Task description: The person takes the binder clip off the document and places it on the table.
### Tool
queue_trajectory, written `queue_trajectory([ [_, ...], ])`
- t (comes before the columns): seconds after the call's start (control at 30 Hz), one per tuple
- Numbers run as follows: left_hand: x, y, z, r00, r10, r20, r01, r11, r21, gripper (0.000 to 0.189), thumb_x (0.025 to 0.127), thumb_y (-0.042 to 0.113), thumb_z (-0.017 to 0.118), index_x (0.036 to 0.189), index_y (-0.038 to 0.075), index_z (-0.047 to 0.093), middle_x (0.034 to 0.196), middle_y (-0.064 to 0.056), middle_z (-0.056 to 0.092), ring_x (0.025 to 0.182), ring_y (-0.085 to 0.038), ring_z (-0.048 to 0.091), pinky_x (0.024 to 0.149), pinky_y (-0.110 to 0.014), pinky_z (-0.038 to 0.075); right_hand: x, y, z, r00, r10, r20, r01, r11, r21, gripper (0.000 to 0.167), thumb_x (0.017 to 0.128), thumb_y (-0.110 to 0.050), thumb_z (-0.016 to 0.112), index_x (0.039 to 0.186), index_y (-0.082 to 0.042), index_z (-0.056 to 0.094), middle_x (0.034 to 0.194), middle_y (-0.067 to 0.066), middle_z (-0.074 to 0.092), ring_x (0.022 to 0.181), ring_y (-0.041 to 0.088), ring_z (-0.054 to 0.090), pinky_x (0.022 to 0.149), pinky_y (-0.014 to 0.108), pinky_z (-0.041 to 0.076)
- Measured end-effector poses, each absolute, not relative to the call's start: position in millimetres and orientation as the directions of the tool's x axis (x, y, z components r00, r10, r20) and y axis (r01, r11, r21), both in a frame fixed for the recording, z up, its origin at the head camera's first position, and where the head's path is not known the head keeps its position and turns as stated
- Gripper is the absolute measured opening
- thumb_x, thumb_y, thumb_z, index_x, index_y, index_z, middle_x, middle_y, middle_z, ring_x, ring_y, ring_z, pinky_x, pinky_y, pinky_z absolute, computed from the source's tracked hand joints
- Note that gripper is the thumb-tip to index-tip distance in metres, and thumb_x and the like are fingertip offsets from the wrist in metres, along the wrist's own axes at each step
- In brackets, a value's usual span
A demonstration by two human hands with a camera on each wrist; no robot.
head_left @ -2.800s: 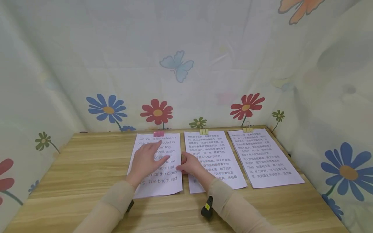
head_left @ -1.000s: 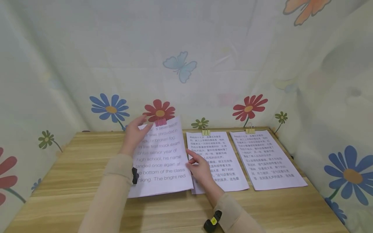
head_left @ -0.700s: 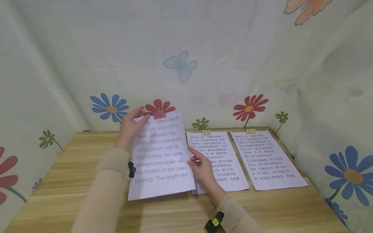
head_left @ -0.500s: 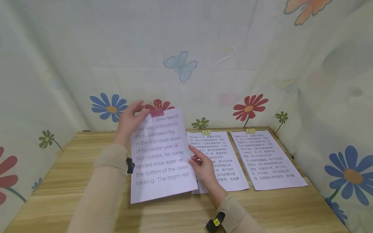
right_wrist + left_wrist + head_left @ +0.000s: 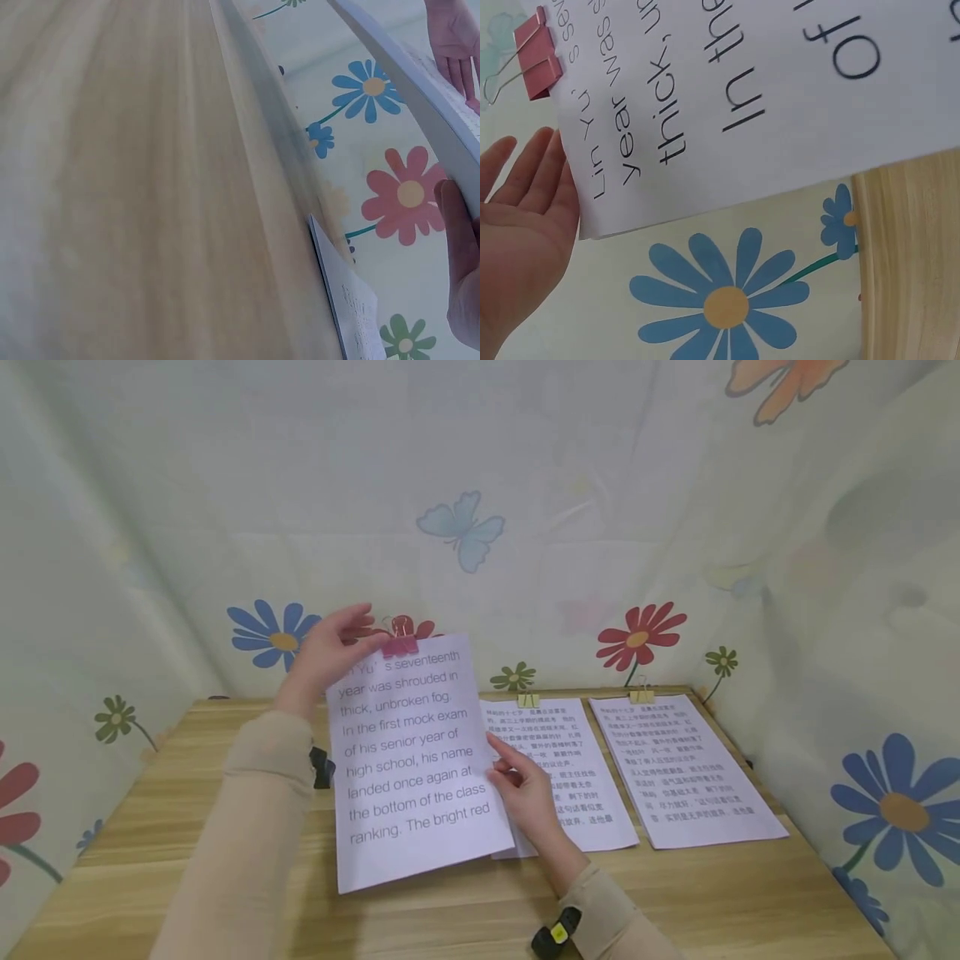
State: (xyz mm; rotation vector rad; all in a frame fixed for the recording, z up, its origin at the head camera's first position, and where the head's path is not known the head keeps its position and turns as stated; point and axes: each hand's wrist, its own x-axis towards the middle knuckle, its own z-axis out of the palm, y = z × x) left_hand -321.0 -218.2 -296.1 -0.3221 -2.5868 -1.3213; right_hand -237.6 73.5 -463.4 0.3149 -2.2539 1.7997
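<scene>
A clipped stack of paper (image 5: 412, 760) printed in English is tilted up toward me, with a pink binder clip (image 5: 401, 647) on its top edge. My right hand (image 5: 528, 793) pinches the stack's right edge; in the right wrist view the stack's thin side (image 5: 420, 97) runs past its fingertips. My left hand (image 5: 322, 647) is at the top left corner, beside the clip. In the left wrist view its fingers (image 5: 536, 172) are extended along the top edge, palm showing, and its thumb is hidden there.
Two more clipped stacks with Chinese text lie to the right: a middle stack (image 5: 592, 777), partly covered by the raised one, and a far right stack (image 5: 690, 768). Both have yellow binder clips. The wooden table (image 5: 187, 827) ends at a flower-printed curtain (image 5: 315, 510).
The stack has gone from lying flat to tilted up, its top edge rising. My left hand moved from over its text up to the top left corner. My right hand stayed at the right edge.
</scene>
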Motion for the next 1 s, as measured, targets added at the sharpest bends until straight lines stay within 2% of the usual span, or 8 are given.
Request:
queue_trajectory([
  [0.17, -317.4, -220.4, -281.3, -0.954, 0.15, 0.259, 0.297, 0.584, 0.755, 0.072, 0.093, 0.035, 0.071, 0.152, 0.01, 0.039, 0.143, -0.015, 0.053, 0.127, -0.032, 0.053, 0.11, -0.048, 0.037, -236.5, 75.0, -462.9, -0.941, -0.029, 0.336, -0.334, 0.217, -0.917, 0.057, 0.085, 0.004, 0.073, 0.133, -0.024, 0.064, 0.091, 0.0, 0.066, 0.086, 0.016, 0.063, 0.078, 0.023, 0.054],
  [0.33, -313.5, -219.7, -268.0, -0.96, 0.167, 0.225, 0.28, 0.579, 0.766, 0.07, 0.092, 0.034, 0.071, 0.151, 0.012, 0.041, 0.14, -0.014, 0.055, 0.128, -0.032, 0.052, 0.111, -0.05, 0.034, -236.5, 76.1, -463.6, -0.933, -0.036, 0.358, -0.358, 0.203, -0.911, 0.058, 0.084, 0.004, 0.072, 0.134, -0.023, 0.064, 0.094, 0.001, 0.067, 0.086, 0.015, 0.063, 0.077, 0.023, 0.054],
  [0.63, -310.9, -219.2, -256.2, -0.976, 0.156, 0.15, 0.214, 0.589, 0.779, 0.077, 0.089, 0.048, 0.071, 0.153, 0.017, 0.04, 0.14, -0.012, 0.055, 0.132, -0.031, 0.045, 0.112, -0.053, 0.031, -235.3, 77.6, -464.1, -0.914, -0.055, 0.402, -0.406, 0.148, -0.902, 0.054, 0.085, 0.004, 0.072, 0.133, -0.018, 0.064, 0.095, 0.004, 0.067, 0.085, 0.015, 0.063, 0.075, 0.022, 0.053],
  [0.8, -310.3, -217.6, -254.4, -0.975, 0.172, 0.14, 0.215, 0.573, 0.791, 0.069, 0.093, 0.044, 0.067, 0.149, 0.011, 0.044, 0.142, -0.014, 0.052, 0.133, -0.032, 0.045, 0.112, -0.053, 0.031, -235.2, 77.6, -464.9, -0.919, -0.056, 0.39, -0.394, 0.152, -0.907, 0.055, 0.085, 0.004, 0.071, 0.133, -0.021, 0.064, 0.093, 0.002, 0.067, 0.082, 0.015, 0.062, 0.072, 0.021, 0.052],
  [1.0, -311.1, -213.1, -254.5, -0.973, 0.17, 0.155, 0.223, 0.535, 0.815, 0.063, 0.095, 0.043, 0.065, 0.146, 0.01, 0.049, 0.138, -0.012, 0.057, 0.13, -0.031, 0.049, 0.113, -0.054, 0.03, -235.5, 77.2, -465.7, -0.922, -0.054, 0.384, -0.388, 0.143, -0.911, 0.054, 0.086, 0.004, 0.071, 0.134, -0.019, 0.063, 0.093, 0.006, 0.067, 0.081, 0.015, 0.062, 0.072, 0.021, 0.052],
])
